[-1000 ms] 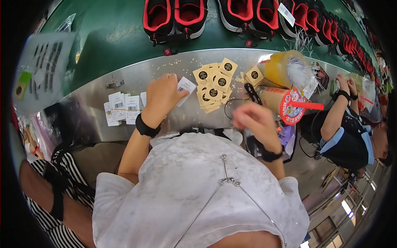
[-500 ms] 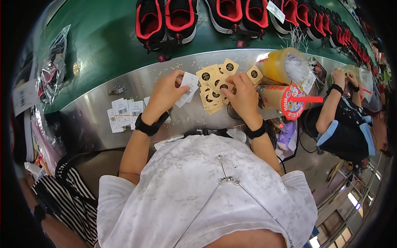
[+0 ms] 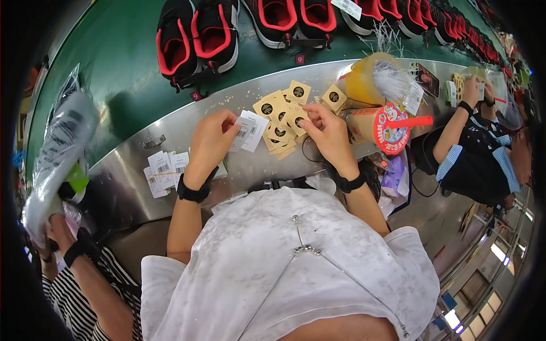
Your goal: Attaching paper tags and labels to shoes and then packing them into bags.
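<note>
— Left hand [image 3: 209, 142] is pinching the white barcode labels [image 3: 249, 131]. And the right?

— Right hand [image 3: 329, 135] is curling narrow over the tan hang tags [image 3: 282, 111], lying fanned between both hands, touching the right fingertips, so nearer to it.

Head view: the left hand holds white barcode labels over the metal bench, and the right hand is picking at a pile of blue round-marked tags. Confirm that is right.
Not quite. In the head view the tags under the right hand are tan with dark round marks, not blue. The rest stands: the left hand holds white barcode labels over the metal bench.
</note>
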The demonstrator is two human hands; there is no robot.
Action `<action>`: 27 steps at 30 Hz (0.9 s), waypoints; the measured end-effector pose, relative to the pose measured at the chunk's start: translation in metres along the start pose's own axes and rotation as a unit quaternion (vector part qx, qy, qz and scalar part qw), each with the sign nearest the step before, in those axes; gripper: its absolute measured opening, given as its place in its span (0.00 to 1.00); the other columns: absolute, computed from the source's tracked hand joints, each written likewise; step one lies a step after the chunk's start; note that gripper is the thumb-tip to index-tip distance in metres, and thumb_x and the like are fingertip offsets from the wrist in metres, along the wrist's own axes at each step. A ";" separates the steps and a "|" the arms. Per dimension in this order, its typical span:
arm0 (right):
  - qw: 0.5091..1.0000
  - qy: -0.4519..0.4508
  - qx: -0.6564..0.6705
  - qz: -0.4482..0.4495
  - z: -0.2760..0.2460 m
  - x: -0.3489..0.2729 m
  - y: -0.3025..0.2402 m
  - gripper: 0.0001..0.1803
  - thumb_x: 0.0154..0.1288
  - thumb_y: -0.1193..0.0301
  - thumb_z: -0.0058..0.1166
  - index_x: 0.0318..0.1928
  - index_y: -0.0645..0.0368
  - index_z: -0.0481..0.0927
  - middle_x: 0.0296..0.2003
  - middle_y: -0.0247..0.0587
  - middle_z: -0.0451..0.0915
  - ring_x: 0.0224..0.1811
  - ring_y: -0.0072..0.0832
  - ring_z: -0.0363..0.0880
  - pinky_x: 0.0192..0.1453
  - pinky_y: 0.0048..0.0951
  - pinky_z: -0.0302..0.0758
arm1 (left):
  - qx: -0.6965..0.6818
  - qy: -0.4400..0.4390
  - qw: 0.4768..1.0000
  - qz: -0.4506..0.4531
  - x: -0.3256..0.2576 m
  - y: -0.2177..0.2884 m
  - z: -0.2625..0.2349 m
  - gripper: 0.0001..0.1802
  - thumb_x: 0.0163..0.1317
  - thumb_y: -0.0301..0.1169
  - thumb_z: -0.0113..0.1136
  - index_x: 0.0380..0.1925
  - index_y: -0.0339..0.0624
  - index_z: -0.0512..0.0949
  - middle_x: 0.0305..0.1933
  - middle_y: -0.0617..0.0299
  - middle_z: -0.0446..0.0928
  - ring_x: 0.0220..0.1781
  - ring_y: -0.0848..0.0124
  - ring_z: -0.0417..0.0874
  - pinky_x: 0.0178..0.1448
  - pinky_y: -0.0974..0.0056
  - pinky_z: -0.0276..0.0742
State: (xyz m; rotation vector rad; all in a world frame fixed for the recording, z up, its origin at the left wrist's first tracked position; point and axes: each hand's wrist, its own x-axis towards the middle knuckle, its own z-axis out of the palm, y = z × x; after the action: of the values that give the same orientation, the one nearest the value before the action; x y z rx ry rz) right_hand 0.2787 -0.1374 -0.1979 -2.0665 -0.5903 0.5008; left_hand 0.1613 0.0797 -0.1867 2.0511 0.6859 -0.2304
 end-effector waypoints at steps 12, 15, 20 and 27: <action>0.960 -0.141 0.230 0.076 -0.042 -0.029 -0.050 0.13 0.61 0.77 0.50 0.47 0.68 0.75 0.38 0.47 0.79 0.32 0.27 0.82 0.35 0.26 0.76 | -0.332 -0.172 0.924 0.073 0.005 0.051 0.017 0.06 0.54 0.21 0.61 0.33 0.32 0.77 0.32 0.64 0.79 0.34 0.79 0.77 0.41 0.75 0.74; 0.981 -0.178 0.048 -0.065 -0.092 -0.032 -0.078 0.17 0.60 0.74 0.54 0.50 0.65 0.75 0.42 0.45 0.79 0.37 0.33 0.81 0.40 0.30 0.76 | -0.355 -0.132 0.920 0.098 0.009 0.061 0.015 0.07 0.55 0.20 0.60 0.35 0.32 0.77 0.33 0.63 0.78 0.35 0.80 0.78 0.42 0.75 0.74; 0.938 -0.158 0.004 -0.308 -0.217 -0.016 -0.112 0.09 0.56 0.75 0.58 0.38 0.63 0.81 0.25 0.42 0.81 0.25 0.30 0.79 0.28 0.25 0.74 | -0.369 -0.127 0.917 0.089 0.018 0.073 0.014 0.07 0.55 0.19 0.59 0.35 0.32 0.77 0.33 0.63 0.78 0.36 0.78 0.79 0.43 0.74 0.75; 0.942 0.074 -0.319 -0.079 -0.228 0.087 -0.011 0.13 0.53 0.69 0.59 0.39 0.62 0.80 0.33 0.38 0.80 0.30 0.27 0.76 0.35 0.28 0.72 | -0.370 -0.124 0.911 0.131 0.027 0.087 0.014 0.05 0.55 0.19 0.59 0.33 0.32 0.77 0.33 0.65 0.78 0.35 0.79 0.79 0.42 0.75 0.74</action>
State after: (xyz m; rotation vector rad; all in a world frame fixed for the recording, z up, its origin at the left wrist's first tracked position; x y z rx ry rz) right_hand 0.4729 -0.2313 -0.0824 -2.6034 -0.9045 0.0498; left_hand 0.2332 0.0422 -0.1422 1.3267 0.2635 -0.0536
